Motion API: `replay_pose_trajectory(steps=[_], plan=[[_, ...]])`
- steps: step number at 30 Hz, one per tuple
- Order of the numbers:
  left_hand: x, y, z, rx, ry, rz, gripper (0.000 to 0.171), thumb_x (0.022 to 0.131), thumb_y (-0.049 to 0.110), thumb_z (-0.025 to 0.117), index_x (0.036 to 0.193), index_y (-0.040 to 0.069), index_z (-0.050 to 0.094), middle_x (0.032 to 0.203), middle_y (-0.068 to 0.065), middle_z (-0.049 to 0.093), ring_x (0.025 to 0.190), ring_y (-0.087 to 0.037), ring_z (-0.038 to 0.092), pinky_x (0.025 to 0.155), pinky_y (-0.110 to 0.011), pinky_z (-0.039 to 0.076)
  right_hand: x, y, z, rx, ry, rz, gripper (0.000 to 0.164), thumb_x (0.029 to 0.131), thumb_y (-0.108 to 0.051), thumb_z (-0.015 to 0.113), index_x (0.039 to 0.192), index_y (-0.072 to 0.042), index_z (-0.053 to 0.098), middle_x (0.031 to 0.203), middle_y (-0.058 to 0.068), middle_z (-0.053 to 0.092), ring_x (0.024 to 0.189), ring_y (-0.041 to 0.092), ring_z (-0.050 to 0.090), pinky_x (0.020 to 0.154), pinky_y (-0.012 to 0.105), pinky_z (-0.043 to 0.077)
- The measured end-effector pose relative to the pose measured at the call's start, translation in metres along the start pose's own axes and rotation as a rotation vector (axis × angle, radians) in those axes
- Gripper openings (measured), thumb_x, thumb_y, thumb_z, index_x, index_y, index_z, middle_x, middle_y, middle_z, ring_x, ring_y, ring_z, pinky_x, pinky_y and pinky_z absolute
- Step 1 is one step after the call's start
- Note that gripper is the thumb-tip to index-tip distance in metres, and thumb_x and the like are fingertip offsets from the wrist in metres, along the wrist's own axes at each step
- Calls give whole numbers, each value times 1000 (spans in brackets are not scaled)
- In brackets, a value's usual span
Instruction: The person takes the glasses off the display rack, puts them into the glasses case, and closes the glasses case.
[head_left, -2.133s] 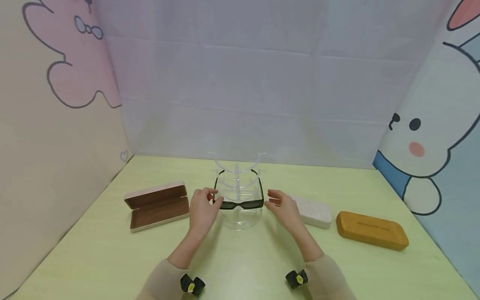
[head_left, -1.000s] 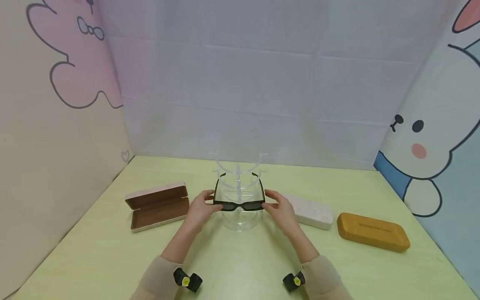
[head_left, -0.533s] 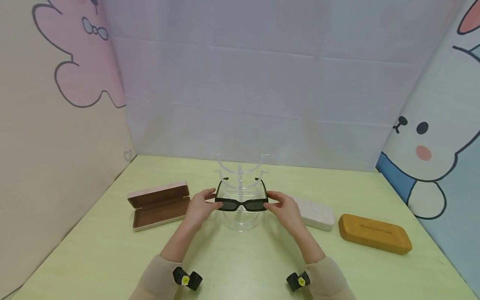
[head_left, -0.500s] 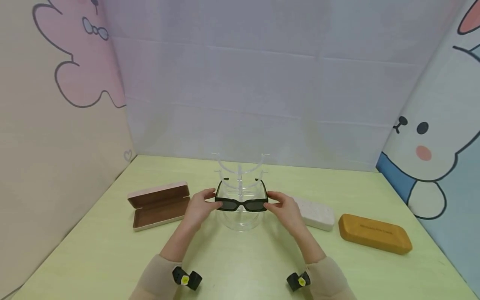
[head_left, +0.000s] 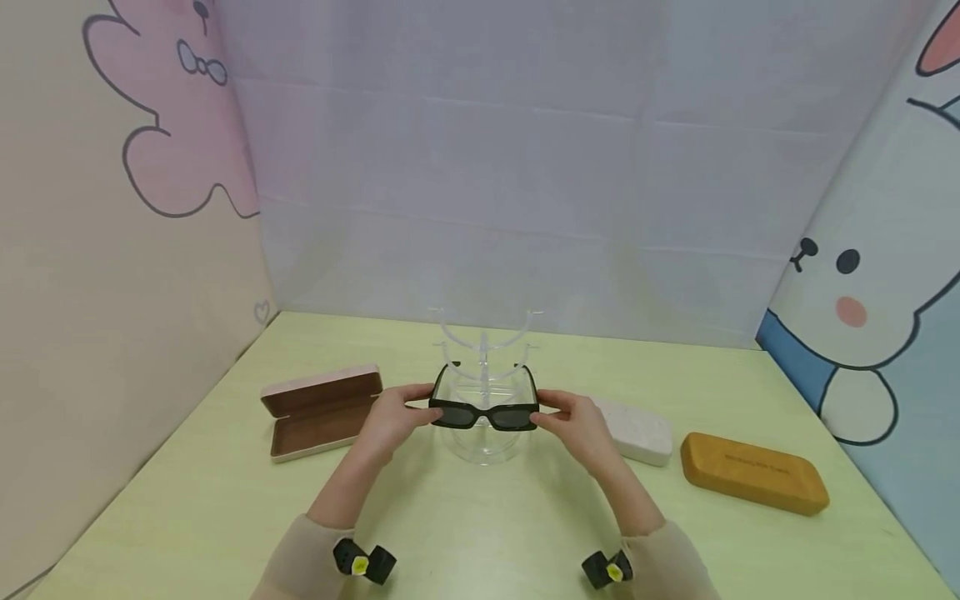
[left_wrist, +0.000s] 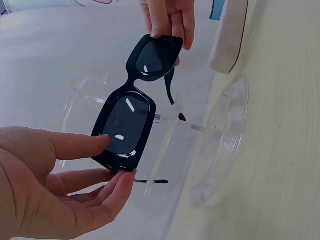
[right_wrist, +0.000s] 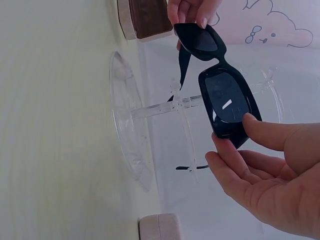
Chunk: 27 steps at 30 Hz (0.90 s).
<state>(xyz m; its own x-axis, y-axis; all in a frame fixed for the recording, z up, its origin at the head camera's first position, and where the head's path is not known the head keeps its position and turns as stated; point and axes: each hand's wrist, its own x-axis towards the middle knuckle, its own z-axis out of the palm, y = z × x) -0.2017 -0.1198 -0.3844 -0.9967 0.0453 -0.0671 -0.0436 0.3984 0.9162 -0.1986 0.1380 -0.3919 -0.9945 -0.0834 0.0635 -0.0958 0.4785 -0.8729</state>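
Black sunglasses with dark lenses are held between both hands, front facing me and temples spread open toward the back. My left hand pinches one end of the frame, thumb on the lens front and fingers behind. At the other end my right hand pinches in the same way. Right behind the sunglasses stands a clear eyewear display stand with curved arms. In the left wrist view the sunglasses overlap the stand's post, and one temple tip shows beyond it. The right wrist view shows the thumb on the lens edge of the sunglasses.
An open glasses case with a brown inside lies left of the stand. To the right are a pale closed case, partly behind my right hand, and a mustard-yellow case. A white curtain hangs behind the table.
My right hand, apart from the frame at first, now pinches it along with my left. The sunglasses have come slightly toward me and tilted, so the lenses show more and the temple tips sit lower.
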Motion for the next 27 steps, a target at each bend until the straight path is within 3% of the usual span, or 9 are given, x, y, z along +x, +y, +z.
replay_pose_trajectory(steps=[12, 27], plan=[[-19, 10, -8, 13, -4, 23, 46, 80, 11, 68, 124, 4, 56, 123, -13, 57, 88, -19, 64, 88, -47, 44, -17, -18, -11, 50, -5, 34, 42, 84, -17, 65, 123, -4, 57, 118, 15, 60, 93, 20, 64, 85, 39, 49], [-52, 43, -15, 30, 38, 63, 43, 82, 20, 67, 123, 12, 58, 117, -7, 62, 91, -17, 64, 83, -41, 49, -41, -46, -34, 58, 51, -18, 42, 85, -26, 64, 122, -9, 58, 114, 11, 63, 103, 20, 61, 85, 26, 49]])
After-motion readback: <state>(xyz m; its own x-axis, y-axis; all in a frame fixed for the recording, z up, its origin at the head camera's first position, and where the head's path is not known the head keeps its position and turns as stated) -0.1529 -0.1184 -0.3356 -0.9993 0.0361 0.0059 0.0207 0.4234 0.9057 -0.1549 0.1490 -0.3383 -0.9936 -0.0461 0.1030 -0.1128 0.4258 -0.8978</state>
